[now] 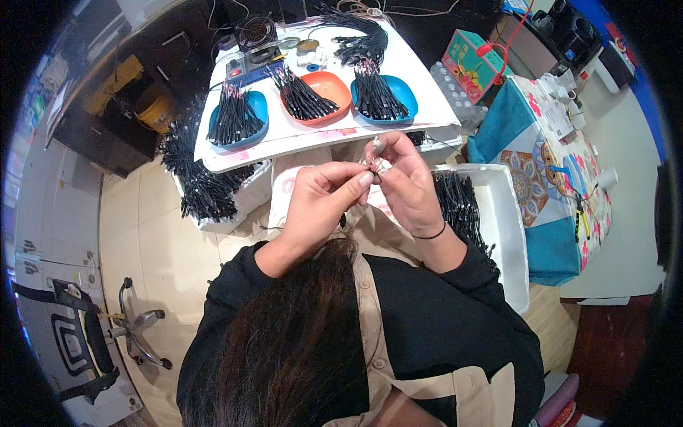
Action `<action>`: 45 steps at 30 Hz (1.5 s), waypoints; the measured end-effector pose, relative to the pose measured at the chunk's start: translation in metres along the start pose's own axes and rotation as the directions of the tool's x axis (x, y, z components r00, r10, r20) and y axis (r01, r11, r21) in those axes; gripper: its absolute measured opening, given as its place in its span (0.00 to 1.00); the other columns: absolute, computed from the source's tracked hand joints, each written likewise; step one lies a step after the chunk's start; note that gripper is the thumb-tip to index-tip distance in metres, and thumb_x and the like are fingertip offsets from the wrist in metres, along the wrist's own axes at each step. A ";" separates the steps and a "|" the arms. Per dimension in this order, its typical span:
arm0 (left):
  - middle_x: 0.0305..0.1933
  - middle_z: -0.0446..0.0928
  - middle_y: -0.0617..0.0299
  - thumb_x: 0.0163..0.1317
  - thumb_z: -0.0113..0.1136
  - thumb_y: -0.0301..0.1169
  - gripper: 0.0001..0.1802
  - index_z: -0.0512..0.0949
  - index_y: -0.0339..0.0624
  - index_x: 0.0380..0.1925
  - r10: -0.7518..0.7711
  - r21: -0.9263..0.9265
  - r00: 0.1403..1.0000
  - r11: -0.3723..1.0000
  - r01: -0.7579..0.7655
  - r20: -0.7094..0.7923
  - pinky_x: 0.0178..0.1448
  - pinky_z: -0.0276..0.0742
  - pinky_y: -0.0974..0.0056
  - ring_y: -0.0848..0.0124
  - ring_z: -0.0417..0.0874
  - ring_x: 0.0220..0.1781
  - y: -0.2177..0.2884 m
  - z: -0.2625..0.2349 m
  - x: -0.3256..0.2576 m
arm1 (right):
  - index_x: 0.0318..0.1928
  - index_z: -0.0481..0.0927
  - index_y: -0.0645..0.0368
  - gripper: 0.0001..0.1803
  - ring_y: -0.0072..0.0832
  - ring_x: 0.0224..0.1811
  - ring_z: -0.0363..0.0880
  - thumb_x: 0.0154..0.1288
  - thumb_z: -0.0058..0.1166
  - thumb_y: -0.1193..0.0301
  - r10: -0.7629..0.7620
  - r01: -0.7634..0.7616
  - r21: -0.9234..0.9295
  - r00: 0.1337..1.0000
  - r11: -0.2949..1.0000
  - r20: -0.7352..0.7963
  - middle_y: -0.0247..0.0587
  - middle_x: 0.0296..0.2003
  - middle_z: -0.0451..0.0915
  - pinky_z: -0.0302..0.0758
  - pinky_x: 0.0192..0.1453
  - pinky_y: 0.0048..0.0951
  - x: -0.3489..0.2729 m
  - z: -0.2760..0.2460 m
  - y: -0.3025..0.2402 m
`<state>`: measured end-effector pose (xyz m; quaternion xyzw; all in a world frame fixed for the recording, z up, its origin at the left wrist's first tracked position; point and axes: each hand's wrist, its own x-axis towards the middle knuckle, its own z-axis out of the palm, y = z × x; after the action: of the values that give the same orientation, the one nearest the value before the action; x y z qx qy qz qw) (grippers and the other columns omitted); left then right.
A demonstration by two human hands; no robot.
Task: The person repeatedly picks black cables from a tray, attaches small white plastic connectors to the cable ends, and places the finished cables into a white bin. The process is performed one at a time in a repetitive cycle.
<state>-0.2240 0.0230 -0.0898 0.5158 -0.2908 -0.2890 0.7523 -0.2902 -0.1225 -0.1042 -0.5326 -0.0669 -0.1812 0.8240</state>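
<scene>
Left hand (320,196) and right hand (405,181) meet just below the near edge of the surface (434,99), fingertips pinching a small light-coloured part (377,167) between them; the part is too small to identify. A black band circles the right wrist. On the surface: a blue tray (256,117) at the left edge, an orange tray (331,89) at centre, another blue tray (402,92) to the right, each loaded with black wire bundles. A white bin (509,235) of black wires stands beside the right forearm. A patterned cloth (541,178) lies farther right.
</scene>
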 end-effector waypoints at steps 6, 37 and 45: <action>0.28 0.79 0.67 0.64 0.61 0.27 0.09 0.82 0.32 0.40 0.060 0.092 0.998 0.994 -0.058 -0.021 0.32 0.69 0.76 0.83 0.74 0.28 -0.005 -0.004 0.003 | 0.35 0.71 0.60 0.08 0.16 0.27 0.65 0.69 0.51 0.69 -0.008 -0.013 -0.291 0.998 0.957 -0.070 0.31 0.26 0.70 0.63 0.30 0.18 0.006 -0.007 -0.027; 0.24 0.77 0.69 0.62 0.63 0.27 0.08 0.84 0.32 0.36 -0.316 0.102 0.918 0.948 0.300 0.241 0.25 0.63 0.77 0.85 0.70 0.24 0.022 -0.028 0.006 | 0.34 0.80 0.60 0.17 0.34 0.37 0.76 0.38 0.67 0.80 -0.281 0.664 -0.733 0.739 0.149 0.613 0.38 0.35 0.77 0.72 0.39 0.33 0.004 -0.008 -0.060; 0.23 0.76 0.61 0.55 0.61 0.25 0.08 0.80 0.33 0.34 0.325 0.674 0.758 0.348 -0.652 0.565 0.27 0.73 0.65 0.70 0.79 0.25 0.032 -0.023 0.009 | 0.35 0.76 0.61 0.08 0.33 0.36 0.75 0.54 0.60 0.77 -0.050 0.318 -0.786 0.937 0.531 0.346 0.40 0.33 0.75 0.71 0.39 0.30 -0.007 -0.017 -0.048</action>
<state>-0.1970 0.0402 -0.0653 0.6408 -0.6571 0.0501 0.3937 -0.3153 -0.1540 -0.0729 -0.8677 -0.1458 -0.2003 0.4309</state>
